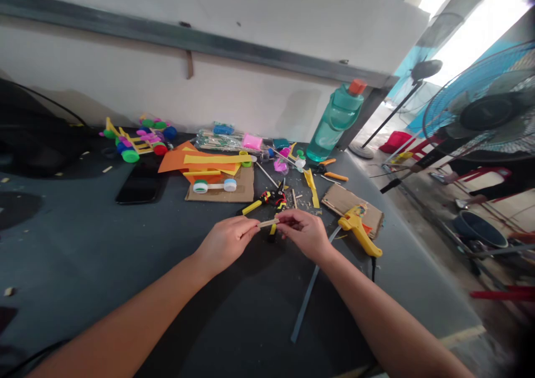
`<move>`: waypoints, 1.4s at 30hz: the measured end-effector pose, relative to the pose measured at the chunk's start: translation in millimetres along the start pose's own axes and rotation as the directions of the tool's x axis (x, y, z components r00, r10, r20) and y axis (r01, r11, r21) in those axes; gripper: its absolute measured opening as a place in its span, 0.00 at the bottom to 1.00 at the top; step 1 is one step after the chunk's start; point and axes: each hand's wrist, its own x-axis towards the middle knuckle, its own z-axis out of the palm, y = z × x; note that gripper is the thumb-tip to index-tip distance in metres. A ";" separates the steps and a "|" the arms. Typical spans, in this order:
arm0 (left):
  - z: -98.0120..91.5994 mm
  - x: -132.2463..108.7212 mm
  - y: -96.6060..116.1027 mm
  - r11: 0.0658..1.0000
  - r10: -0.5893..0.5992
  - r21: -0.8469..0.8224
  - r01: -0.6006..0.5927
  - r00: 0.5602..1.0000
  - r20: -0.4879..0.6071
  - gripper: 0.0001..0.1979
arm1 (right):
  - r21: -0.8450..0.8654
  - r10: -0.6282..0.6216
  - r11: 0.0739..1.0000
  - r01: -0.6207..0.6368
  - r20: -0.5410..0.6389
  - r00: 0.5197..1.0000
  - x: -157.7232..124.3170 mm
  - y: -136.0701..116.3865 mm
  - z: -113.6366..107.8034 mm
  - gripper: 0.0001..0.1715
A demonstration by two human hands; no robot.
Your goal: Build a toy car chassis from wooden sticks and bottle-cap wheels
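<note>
Between my two hands, above the dark table, is a short piece of pale wooden stick (267, 223). My left hand (228, 241) pinches its left end, and my right hand (304, 232) pinches the right end; whether it is one piece or more I cannot tell. Just beyond lie yellow-and-black pliers (253, 207), partly hidden by my right hand. A yellow glue gun (360, 230) rests on a piece of cardboard (334, 198) to the right, a long grey glue stick (307, 305) reaching out from its nozzle toward me.
Orange and yellow paper strips (179, 159) and a bottle-cap wheel axle (215, 186) lie on cardboard (246, 191). Nearby are a black phone (140, 183), small colourful models (142, 141), orange-handled pliers (336, 176) and a teal bottle (332, 124). A fan (487, 110) stands right, beyond the table edge.
</note>
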 end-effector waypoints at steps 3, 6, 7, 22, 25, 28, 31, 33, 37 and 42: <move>1.9 -0.5 -0.9 0.999 0.040 0.022 -0.039 0.999 -0.020 0.11 | -0.008 -0.006 1.000 0.006 -0.009 1.000 0.1 0.5 0.3 0.12; 2.0 -0.5 0.0 0.998 0.059 0.037 -0.058 0.998 -0.027 0.11 | -0.070 -0.038 0.997 0.038 0.007 0.999 -0.4 -1.1 -1.3 0.11; 1.8 -0.5 0.4 0.998 0.059 0.038 -0.058 0.998 -0.027 0.11 | -0.113 -0.060 0.992 0.062 0.014 0.998 -0.6 -2.0 -2.1 0.09; 2.4 -1.2 1.1 0.999 0.038 0.037 -0.034 0.994 -0.102 0.12 | -0.347 -0.219 0.912 0.220 0.043 0.975 -0.8 -9.1 -6.6 0.05; 0.2 -0.4 3.8 0.999 0.033 0.025 -0.031 0.995 -0.098 0.12 | -0.326 -0.199 0.923 0.204 0.050 0.979 -1.4 -9.2 -6.7 0.05; 0.2 -1.0 4.3 0.999 0.038 0.020 -0.036 0.993 -0.113 0.12 | -0.279 -0.176 0.943 0.178 0.035 0.984 -2.1 -8.5 -6.2 0.06; 1.4 -2.2 3.5 0.999 0.044 0.020 -0.041 0.992 -0.116 0.13 | -0.250 -0.172 0.953 0.172 0.022 0.985 -2.8 -7.8 -5.5 0.07; 2.2 -2.9 2.8 0.999 0.048 0.016 -0.046 0.992 -0.118 0.13 | -0.240 -0.165 0.957 0.165 0.019 0.986 -3.2 -7.6 -5.2 0.07; 2.9 -3.6 2.0 0.997 0.078 0.004 -0.078 0.989 -0.127 0.13 | -0.215 -0.149 0.965 0.148 0.012 0.989 -4.0 -8.6 -4.5 0.06; 2.1 -3.5 2.4 0.996 0.094 0.005 -0.094 0.987 -0.132 0.13 | -0.207 -0.141 0.969 0.138 0.003 0.990 -4.5 -11.3 -4.1 0.05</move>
